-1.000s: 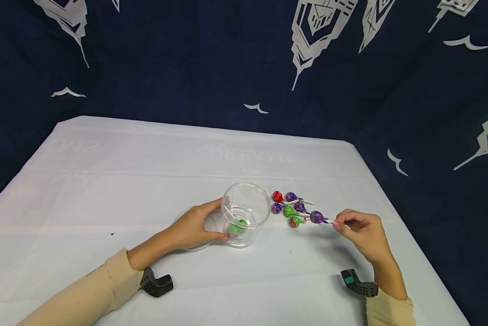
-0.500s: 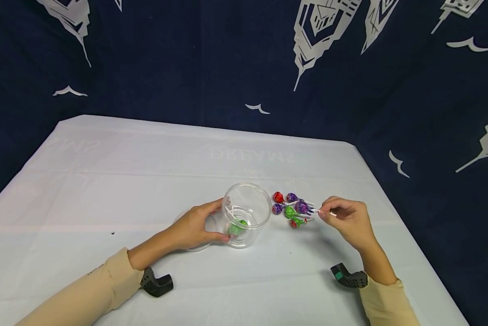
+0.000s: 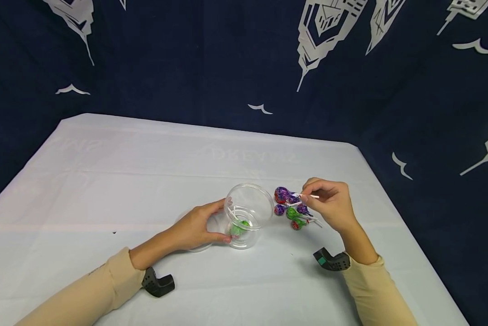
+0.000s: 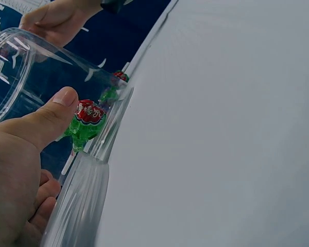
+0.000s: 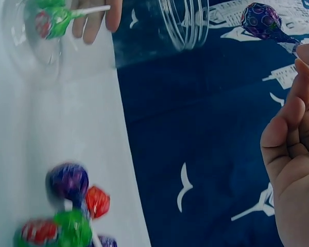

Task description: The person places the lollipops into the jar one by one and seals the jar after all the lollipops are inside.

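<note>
My left hand [image 3: 195, 228] grips a clear plastic cup [image 3: 254, 215] standing on the table, thumb on its near side. Inside, low down, lies a green-wrapped lollipop [image 4: 87, 123]; the right wrist view shows green wrappers and a white stick through the wall. My right hand [image 3: 329, 203] pinches a purple lollipop [image 5: 261, 20] by its stick, head pointing left, raised near the cup's right side. Below it lies a bunch of loose lollipops: a green one [image 3: 294, 213], a red-and-green one [image 3: 297, 224], purple ones [image 3: 279, 209] and a red one [image 5: 98, 200], mostly hidden in the head view.
A clear round plastic piece [image 3: 201, 248], perhaps a lid, lies left of the cup, partly under my left hand. White cloth covers the table [image 3: 146, 149]. Behind it hangs a dark blue curtain [image 3: 166, 59] with white prints. Each wrist wears a black camera [image 3: 158, 283].
My right hand has moved left and away from me with the purple lollipop, from the bunch's right side to above its far-left part. The left hand and cup stay put.
</note>
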### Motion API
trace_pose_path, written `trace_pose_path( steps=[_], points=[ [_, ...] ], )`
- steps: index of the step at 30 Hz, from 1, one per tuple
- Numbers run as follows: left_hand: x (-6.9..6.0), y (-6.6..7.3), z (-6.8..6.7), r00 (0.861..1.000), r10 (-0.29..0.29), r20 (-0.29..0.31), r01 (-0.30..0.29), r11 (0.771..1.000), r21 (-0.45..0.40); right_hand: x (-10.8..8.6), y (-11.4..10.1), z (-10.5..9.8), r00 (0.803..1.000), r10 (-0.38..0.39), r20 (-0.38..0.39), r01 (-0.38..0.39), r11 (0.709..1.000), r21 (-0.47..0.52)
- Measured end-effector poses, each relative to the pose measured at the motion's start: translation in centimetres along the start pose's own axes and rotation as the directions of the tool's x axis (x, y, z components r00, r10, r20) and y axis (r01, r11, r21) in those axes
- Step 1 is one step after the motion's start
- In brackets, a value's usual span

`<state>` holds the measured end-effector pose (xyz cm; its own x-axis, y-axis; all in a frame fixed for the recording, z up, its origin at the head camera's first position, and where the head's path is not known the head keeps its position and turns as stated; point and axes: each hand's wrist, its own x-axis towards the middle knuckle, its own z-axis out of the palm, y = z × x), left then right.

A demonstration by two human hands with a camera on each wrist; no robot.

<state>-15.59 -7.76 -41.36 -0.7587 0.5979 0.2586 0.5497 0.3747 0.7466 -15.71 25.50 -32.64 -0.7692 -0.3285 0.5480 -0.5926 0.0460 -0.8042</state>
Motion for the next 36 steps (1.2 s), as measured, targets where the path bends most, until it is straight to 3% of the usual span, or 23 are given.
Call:
trace_pose_path(
  steps=[13,36],
  points=[
    [0.1,0.0,0.0,1.000,-0.001,-0.007,0.001,1.000,0.010,2.6,0.4,3.2,0.999,-0.046,0.005,0.044,0.986,0.158],
    [0.1,-0.1,0.0,1.000,0.023,-0.006,-0.023,1.000,0.019,2.9,1.7,4.9,0.997,-0.041,0.060,0.030,0.985,0.172]
  ],
)
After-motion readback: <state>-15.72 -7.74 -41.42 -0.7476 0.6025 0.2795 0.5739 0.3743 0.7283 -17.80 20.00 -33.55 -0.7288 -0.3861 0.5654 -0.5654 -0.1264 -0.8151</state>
